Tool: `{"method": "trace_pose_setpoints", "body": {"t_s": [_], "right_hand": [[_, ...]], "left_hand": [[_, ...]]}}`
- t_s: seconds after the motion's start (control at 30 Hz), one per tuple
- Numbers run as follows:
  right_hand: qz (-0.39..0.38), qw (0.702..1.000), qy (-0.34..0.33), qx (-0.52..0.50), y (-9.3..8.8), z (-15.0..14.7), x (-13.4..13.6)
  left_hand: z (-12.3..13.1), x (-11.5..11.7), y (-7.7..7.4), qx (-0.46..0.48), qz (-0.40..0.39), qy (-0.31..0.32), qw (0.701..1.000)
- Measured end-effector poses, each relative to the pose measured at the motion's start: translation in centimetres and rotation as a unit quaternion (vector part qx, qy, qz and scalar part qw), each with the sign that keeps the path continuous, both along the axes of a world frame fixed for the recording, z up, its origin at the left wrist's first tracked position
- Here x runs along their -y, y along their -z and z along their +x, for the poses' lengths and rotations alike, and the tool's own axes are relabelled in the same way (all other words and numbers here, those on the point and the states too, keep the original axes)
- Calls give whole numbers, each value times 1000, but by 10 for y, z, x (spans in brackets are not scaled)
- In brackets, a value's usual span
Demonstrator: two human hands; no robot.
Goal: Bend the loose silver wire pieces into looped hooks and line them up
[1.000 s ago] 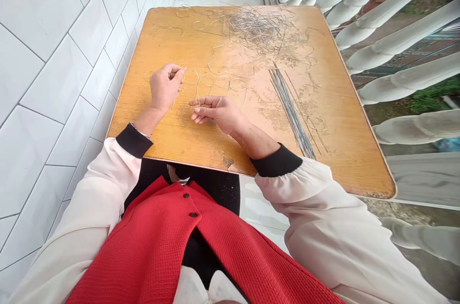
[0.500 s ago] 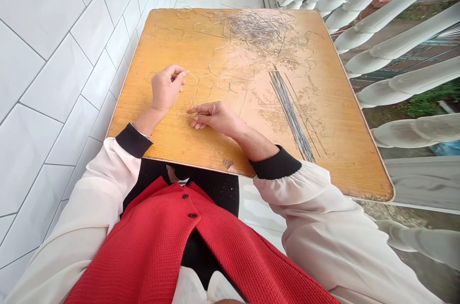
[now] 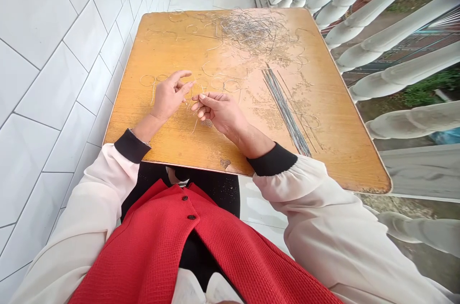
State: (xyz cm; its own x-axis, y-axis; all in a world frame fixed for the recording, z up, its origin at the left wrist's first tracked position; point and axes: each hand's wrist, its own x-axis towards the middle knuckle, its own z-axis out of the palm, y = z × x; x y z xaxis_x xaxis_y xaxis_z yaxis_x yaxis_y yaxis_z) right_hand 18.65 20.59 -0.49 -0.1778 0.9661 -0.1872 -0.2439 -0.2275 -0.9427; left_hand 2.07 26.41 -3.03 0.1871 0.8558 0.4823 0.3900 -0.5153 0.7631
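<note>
My right hand (image 3: 224,111) pinches a thin wire (image 3: 195,126) between thumb and fingers above the front half of the wooden table (image 3: 172,134). One end of that wire hangs below my fingers. Close by on the left is my left hand (image 3: 168,95), its thumb and index finger stretched out and apart, with no wire visible in its grip. Bent wire loops (image 3: 232,85) lie just beyond my right hand. Another looped wire (image 3: 154,84) rests to the left of my left hand. Some wire near the fingertips is too fine to trace.
A tangled heap of wires (image 3: 247,28) lies at the table's far side. Toward the right is a bundle of straight grey wires (image 3: 286,110), with a few loose pieces beside it. A white tiled wall (image 3: 68,62) runs along the left, and a white balustrade (image 3: 391,74) along the right.
My left hand has opened from its pinch and let go of the wire. My right hand has risen slightly, still pinching it, and the two hands are closer together. The view has shifted slightly.
</note>
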Motion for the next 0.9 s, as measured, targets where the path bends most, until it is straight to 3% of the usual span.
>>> {"method": "trace_pose_setpoints", "body": {"t_s": [0.17, 0.3, 0.57, 0.9], "right_hand": [[2, 999, 42, -26, -4, 3, -2], [-6, 998, 46, -32, -5, 7, -4], [30, 999, 19, -8, 0, 6, -2], [66, 998, 3, -12, 8, 3, 2]], "left_hand": [[-19, 0, -8, -126, 124, 113, 978], [-32, -7, -13, -210, 173, 124, 954], [-29, -9, -13, -192, 146, 162, 957], [-20, 0, -9, -146, 196, 96, 965]]}}
